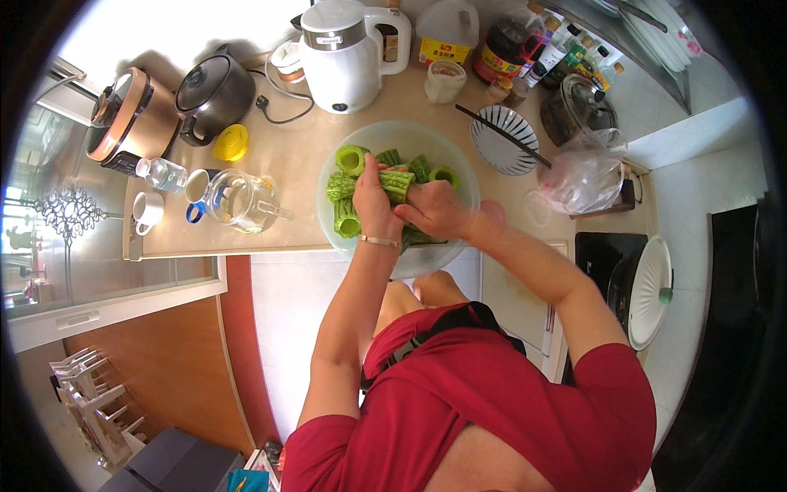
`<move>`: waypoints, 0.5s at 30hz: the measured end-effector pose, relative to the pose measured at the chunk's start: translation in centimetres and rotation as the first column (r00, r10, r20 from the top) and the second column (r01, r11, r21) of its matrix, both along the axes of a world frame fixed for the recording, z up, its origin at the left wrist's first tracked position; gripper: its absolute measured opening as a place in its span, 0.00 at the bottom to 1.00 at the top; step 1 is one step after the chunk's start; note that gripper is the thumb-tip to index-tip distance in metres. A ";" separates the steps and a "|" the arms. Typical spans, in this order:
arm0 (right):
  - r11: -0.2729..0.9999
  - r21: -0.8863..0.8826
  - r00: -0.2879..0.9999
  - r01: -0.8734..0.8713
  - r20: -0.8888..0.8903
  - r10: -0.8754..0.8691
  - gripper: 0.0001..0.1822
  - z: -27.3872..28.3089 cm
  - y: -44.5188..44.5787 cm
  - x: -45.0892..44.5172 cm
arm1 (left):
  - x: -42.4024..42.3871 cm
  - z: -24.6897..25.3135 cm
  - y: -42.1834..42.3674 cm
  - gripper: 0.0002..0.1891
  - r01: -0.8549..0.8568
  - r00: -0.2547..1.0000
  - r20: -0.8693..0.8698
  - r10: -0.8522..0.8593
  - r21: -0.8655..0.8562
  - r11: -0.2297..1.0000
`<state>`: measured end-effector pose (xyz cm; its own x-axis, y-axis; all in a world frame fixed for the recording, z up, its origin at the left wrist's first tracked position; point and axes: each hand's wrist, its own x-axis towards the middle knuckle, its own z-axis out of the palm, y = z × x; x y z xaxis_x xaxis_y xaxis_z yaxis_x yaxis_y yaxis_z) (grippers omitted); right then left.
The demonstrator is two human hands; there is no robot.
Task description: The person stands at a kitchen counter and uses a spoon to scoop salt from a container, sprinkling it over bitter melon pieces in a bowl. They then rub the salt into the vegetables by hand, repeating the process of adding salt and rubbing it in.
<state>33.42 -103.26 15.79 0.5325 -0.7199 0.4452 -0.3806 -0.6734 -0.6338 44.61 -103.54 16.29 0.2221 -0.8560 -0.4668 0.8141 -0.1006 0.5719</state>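
Note:
A large translucent bowl (398,132) stands at the counter's front edge and holds several green, ridged bitter melon pieces, some showing hollowed centres. Above it, my left hand (376,200) grips a bitter melon piece (395,181) from the left. My right hand (439,209) is closed at that piece's right end, its thumb pointing towards my left hand; whether its hidden fingers hold a tool, I cannot tell. A hollow melon piece (351,161) lies at the bowl's upper left, another (347,226) at its lower left.
Behind the bowl stand a white electric kettle (343,61) and a lidded jar (445,81). A glass pitcher (230,200) and mugs are on the left. To the right, a chopstick crosses a striped plate (505,154), beside a clear plastic bag (584,175). Bottles fill the back right.

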 end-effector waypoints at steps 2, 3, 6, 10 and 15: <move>0.998 0.015 0.975 -0.064 -0.214 0.066 0.18 0.6 -0.9 -1.0 | 0.0 -0.8 -0.1 0.16 0.017 1.000 0.008 -0.018 0.074 0.997; 0.993 0.117 0.999 -0.003 -0.042 0.008 0.18 0.5 -0.8 -0.7 | -0.1 -0.4 0.1 0.16 0.017 0.998 0.064 -0.018 0.022 1.000; 0.750 0.660 0.899 -0.046 0.355 -0.257 0.16 1.4 0.2 1.5 | 0.0 0.6 0.6 0.13 -0.004 0.915 0.397 0.070 -0.165 0.986; 0.123 0.676 0.442 -0.727 0.597 -0.670 0.13 1.1 0.9 2.2 | 0.2 0.1 0.8 0.13 0.188 0.378 0.832 0.406 -0.499 0.846; 0.893 0.414 0.920 0.178 0.252 -0.300 0.15 -0.2 2.5 2.6 | -0.2 0.5 0.5 0.18 0.007 0.959 0.278 0.047 -0.190 0.982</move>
<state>36.06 -100.79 15.56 0.2065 -0.9521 0.2256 -0.2485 -0.2741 -0.9291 44.45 -103.06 16.83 0.3389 -0.9159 -0.2150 0.6192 0.0451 0.7840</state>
